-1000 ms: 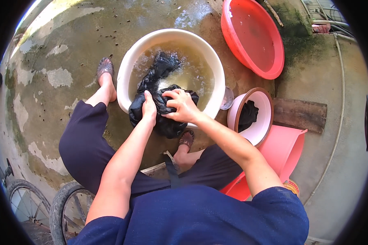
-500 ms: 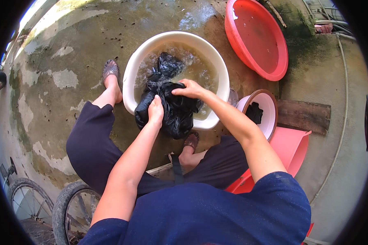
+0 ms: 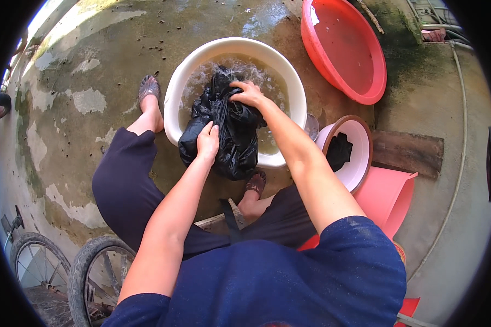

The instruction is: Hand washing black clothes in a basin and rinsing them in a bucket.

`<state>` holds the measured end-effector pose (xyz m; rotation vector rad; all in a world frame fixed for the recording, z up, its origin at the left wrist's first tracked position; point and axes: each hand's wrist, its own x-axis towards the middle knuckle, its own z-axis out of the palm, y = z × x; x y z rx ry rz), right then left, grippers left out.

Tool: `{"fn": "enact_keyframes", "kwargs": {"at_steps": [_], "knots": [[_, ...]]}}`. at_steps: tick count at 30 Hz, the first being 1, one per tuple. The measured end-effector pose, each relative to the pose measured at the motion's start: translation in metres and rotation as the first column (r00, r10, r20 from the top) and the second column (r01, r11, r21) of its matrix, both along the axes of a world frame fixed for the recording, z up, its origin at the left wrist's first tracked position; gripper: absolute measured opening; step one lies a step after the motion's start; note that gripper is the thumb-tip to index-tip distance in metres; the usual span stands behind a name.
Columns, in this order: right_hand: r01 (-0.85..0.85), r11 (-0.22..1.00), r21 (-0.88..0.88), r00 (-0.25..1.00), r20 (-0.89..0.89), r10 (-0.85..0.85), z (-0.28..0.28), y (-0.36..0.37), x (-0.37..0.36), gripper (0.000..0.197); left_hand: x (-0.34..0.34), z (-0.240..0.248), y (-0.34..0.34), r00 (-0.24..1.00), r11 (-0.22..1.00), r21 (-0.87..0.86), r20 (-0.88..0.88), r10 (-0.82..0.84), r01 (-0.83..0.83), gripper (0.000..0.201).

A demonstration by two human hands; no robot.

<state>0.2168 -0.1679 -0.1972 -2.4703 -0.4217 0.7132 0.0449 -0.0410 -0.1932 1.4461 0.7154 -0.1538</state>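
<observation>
Right grip (image 3: 248, 94) shifted farther up black cloth (image 3: 237, 144).

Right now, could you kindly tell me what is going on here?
A person is handling a bunched black cloth at a white tub of cloudy water. The left hand grips it toward the near rim, while the right hand holds it farther out, over the water. Part of the cloth hangs over the near rim. To the right, a brown-rimmed basin holds a smaller black cloth.
</observation>
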Motion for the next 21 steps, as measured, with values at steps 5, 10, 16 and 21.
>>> {"fn": "enact_keyframes", "kwargs": {"at_steps": [5, 10, 16, 21], "knots": [[-0.541, 0.832, 0.121, 0.799, 0.383, 0.463, 0.083, 0.026, -0.117, 0.018, -0.011, 0.006, 0.034, 0.977, 0.972, -0.154, -0.146, 0.154, -0.176, 0.028], [-0.066, 0.995, 0.071, 0.704, 0.71, -0.004, 0.016, 0.07, -0.115, 0.024, -0.015, -0.012, 0.018, 0.987, 0.983, 0.14, -0.09, 0.132, -0.119, 0.03], [0.088, 0.985, -0.149, 0.995, 0.055, -0.081, -0.001, 0.045, 0.006, 0.048, -0.008, -0.021, 0.01, 0.994, 0.99, 0.144, -0.102, 0.028, -0.014, 0.035], [0.164, 0.976, 0.14, 0.788, -0.615, -0.044, 0.028, -0.014, -0.019, 0.062, -0.01, -0.02, 0.017, 0.978, 0.987, 0.152, -0.194, 0.076, -0.047, 0.033]]}}
